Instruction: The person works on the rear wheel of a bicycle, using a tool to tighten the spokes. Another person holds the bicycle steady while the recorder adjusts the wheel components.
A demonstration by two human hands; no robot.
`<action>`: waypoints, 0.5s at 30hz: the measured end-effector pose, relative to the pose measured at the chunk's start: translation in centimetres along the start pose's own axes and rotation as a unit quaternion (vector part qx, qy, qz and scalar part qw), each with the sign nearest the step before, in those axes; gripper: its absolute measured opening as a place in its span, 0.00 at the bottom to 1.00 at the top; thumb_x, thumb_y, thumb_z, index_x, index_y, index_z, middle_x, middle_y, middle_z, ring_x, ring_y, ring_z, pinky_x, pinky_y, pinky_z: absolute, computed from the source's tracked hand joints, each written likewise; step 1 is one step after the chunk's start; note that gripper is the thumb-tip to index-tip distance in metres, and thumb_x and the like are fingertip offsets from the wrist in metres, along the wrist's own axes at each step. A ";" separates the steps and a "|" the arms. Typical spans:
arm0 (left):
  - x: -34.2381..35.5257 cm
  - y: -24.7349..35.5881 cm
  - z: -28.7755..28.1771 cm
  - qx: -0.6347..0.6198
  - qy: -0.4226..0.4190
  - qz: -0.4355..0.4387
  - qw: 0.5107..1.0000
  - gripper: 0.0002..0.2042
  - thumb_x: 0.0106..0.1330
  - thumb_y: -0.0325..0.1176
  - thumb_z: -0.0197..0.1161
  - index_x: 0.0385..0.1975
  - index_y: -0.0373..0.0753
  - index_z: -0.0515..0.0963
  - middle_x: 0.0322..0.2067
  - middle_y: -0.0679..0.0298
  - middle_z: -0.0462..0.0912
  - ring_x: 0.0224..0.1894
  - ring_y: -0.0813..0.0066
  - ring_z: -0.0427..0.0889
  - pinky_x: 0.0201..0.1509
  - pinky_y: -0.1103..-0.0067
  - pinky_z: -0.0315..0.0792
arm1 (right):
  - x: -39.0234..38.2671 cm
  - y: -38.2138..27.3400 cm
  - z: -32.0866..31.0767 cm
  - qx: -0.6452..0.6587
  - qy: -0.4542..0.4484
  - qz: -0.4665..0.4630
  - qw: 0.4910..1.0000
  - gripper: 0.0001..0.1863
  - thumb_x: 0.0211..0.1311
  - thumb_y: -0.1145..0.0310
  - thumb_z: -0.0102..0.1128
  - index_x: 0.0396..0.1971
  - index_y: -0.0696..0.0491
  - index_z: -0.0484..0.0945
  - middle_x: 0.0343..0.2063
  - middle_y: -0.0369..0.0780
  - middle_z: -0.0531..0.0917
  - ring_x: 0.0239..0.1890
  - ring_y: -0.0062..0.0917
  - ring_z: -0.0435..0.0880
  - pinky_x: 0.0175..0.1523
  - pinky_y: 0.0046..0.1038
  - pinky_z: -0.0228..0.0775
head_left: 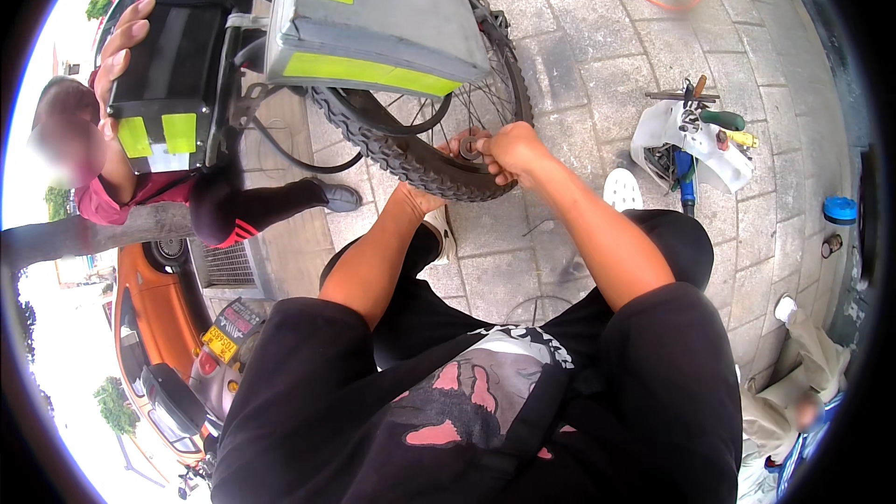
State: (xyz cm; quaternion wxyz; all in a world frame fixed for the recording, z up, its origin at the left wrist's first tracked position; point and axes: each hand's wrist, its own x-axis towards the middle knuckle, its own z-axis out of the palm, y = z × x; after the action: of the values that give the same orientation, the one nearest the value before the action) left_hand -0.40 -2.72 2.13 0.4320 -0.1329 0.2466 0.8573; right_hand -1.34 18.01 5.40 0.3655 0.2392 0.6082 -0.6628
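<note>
A bicycle wheel with a knobbly black tyre [411, 166] stands in front of me, under a grey box [383, 28] with yellow-green strips. My left hand [426, 198] reaches behind the tyre, which hides part of it. Its fingertips show again on the inner side of the wheel, so it is closed round the tyre. At the same spot my right hand [516, 151] is closed, with fingertips pinched at a small round grey disc [469, 148] beside the inner edge of the tyre. What exactly the disc is cannot be made out.
At left another person's hand [121, 42] rests on a black case [173, 65]. A cut white container [653, 135] with several tools stands on the paving at right. An orange hose [667, 6] lies beyond. A blue-lidded jar [840, 211] is far right; an orange car [154, 317] at left.
</note>
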 end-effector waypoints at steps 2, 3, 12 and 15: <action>0.0 -0.1 2.7 0.035 0.001 0.015 0.999 0.28 0.69 0.40 0.68 0.65 0.38 0.66 0.50 0.65 0.80 0.54 0.70 0.81 0.61 0.73 0.78 | -0.1 0.1 -0.9 0.089 -0.067 0.043 0.993 0.07 0.67 0.71 0.62 0.35 0.61 0.78 0.27 0.39 0.81 0.30 0.30 0.85 0.32 0.36 0.83; 0.2 -0.3 2.6 0.044 0.024 0.027 0.998 0.28 0.68 0.42 0.69 0.62 0.38 0.67 0.45 0.68 0.80 0.50 0.73 0.82 0.57 0.75 0.79 | 0.0 0.3 -1.0 0.109 -0.082 0.049 0.989 0.08 0.67 0.72 0.61 0.36 0.62 0.78 0.29 0.40 0.81 0.30 0.31 0.85 0.33 0.35 0.84; 0.8 0.3 0.8 -0.003 0.038 0.008 0.999 0.21 0.70 0.39 0.67 0.59 0.40 0.73 0.49 0.69 0.81 0.49 0.78 0.82 0.50 0.81 0.82 | 0.7 0.7 -0.6 0.145 -0.100 0.054 0.983 0.08 0.67 0.73 0.61 0.37 0.63 0.78 0.31 0.42 0.81 0.30 0.29 0.85 0.33 0.32 0.85; 0.7 -0.1 2.1 0.015 0.037 0.009 0.999 0.21 0.70 0.37 0.67 0.59 0.39 0.72 0.45 0.65 0.83 0.43 0.73 0.85 0.49 0.76 0.83 | 1.0 1.3 -0.4 0.137 -0.075 0.044 0.987 0.07 0.67 0.73 0.61 0.36 0.62 0.78 0.30 0.42 0.81 0.28 0.28 0.84 0.31 0.31 0.84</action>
State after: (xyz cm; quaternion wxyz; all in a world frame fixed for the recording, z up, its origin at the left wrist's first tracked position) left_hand -0.74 -1.03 3.57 0.4167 -0.1554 0.2761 0.8520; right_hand -1.03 18.18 3.78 0.4025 0.2630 0.4719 -0.7390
